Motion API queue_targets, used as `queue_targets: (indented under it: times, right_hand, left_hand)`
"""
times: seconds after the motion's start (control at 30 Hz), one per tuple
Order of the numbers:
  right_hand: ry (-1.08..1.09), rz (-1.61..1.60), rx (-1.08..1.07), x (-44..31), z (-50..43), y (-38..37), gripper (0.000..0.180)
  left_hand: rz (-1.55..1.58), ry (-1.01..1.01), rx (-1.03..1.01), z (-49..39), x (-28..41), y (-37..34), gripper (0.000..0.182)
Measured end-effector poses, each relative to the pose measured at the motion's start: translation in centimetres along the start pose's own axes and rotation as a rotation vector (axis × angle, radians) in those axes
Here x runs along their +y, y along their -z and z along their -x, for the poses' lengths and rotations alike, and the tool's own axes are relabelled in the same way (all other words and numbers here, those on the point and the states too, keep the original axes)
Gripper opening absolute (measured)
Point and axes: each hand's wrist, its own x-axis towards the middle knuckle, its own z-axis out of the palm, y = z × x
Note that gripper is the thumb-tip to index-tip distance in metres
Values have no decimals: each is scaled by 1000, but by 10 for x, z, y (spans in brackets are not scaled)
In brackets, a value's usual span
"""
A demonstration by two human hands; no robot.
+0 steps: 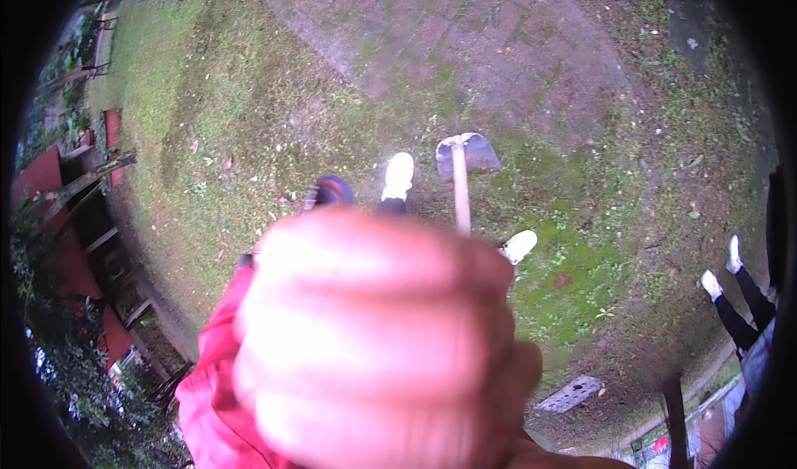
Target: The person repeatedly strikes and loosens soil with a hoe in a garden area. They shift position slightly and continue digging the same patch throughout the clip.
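Observation:
A blurred bare hand (380,338) with curled fingers fills the lower middle, very close to the camera; I cannot tell whether it is my left hand or my right hand, or whether both overlap. A red sleeve (218,369) lies along its left side, and bare skin reaches the lower right edge. Behind it runs the pale wooden handle of a hoe (461,189), whose metal blade (479,153) rests on the ground. The fingers hide the rest of the handle, so any grip on it cannot be seen.
White shoes (398,176) (520,246) and a dark shoe (333,190) are near the hoe. Another person's legs (738,319) stand at right. A paved patch (473,45) lies ahead, a perforated slab (570,394) lower right, and red-roofed structures (75,257) at left.

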Motion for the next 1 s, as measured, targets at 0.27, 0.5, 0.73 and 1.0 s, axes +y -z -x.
queue_targets:
  times: [0.27, 0.5, 0.73, 1.0]
  right_hand:
    - [59, 85, 94, -4, 25, -10, 17]
    - [62, 112, 174, 21, 46, 2, 16]
    - [14, -9, 122, 13, 26, -8, 16]
    - [-98, 107, 255, 38, 72, 10, 15]
  left_hand:
    - [-299, 76, -117, -33, 30, 55, 8]
    - [-203, 101, 78, -24, 22, 37, 18]
    - [-145, 236, 603, 71, -44, -15, 28]
    - [909, 2306, 296, 310, -104, -300, 33]
